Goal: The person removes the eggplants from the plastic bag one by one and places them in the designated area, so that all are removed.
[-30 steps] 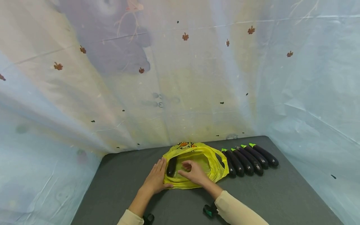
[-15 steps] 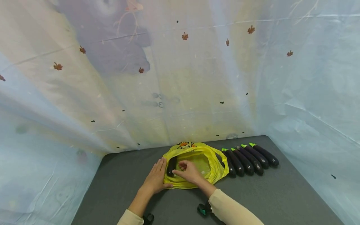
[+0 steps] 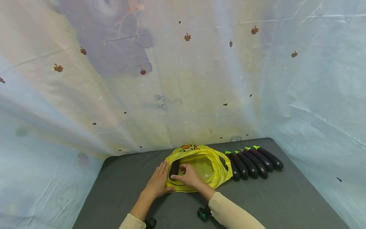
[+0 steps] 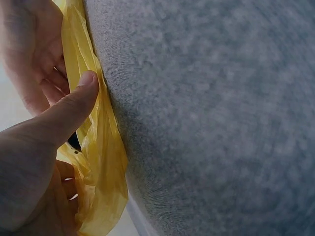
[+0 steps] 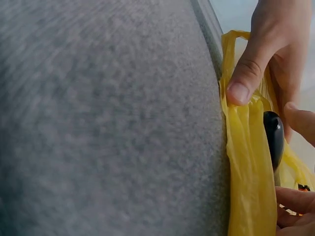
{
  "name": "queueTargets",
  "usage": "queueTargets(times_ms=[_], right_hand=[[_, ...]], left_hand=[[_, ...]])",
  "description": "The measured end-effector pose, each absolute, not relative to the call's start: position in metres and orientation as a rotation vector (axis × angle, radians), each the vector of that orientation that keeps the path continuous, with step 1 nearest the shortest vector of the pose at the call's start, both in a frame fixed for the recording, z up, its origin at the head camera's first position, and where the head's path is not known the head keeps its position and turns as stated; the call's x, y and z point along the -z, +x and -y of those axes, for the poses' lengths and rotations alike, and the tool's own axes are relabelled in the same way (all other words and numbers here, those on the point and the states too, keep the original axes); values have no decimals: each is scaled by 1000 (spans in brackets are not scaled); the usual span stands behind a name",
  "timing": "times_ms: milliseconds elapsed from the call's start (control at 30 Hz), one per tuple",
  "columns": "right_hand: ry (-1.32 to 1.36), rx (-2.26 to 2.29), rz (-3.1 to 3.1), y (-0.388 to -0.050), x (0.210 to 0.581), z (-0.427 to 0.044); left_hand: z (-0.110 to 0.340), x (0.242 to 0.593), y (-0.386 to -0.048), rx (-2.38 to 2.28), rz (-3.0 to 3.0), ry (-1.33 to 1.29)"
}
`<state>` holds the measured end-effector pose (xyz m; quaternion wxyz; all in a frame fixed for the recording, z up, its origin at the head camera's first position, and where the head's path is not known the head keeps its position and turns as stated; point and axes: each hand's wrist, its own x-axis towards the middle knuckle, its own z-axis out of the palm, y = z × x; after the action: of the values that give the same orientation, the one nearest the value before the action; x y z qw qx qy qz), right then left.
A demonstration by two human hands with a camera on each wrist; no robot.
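Note:
A yellow plastic bag (image 3: 221, 170) lies mid-table, its mouth spread toward me. Inside, against its left wall, is a dark eggplant (image 3: 174, 168). My left hand (image 3: 156, 179) rests along the bag's left side with straight fingers. In the right wrist view, that hand's thumb (image 5: 239, 92) lies on the near rim. My right hand (image 3: 190, 176) is in the bag's mouth, thumb stretched toward the eggplant and fingers loosely bent. The right wrist view shows the eggplant (image 5: 274, 137) with the right thumb (image 5: 301, 122) close by; whether they touch is unclear.
Several eggplants (image 3: 250, 167) with green stem ends lie side by side just right of the bag. Beneath everything is a grey table (image 3: 291, 197). A patterned plastic sheet (image 3: 200, 79) hangs behind and at both sides.
My right hand has moved left inside the bag's mouth, bringing its thumb up to the eggplant. The left hand, the bag and the row of eggplants have stayed put.

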<state>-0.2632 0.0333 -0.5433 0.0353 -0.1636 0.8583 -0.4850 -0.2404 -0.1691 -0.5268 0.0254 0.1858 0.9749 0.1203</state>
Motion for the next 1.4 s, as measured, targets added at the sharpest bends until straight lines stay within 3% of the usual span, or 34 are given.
queueTargets(times_ms=[1400], right_hand=[[-469, 1390, -2767, -252, 537, -34]], left_hand=[[168, 529, -241, -379, -3019, 585]])
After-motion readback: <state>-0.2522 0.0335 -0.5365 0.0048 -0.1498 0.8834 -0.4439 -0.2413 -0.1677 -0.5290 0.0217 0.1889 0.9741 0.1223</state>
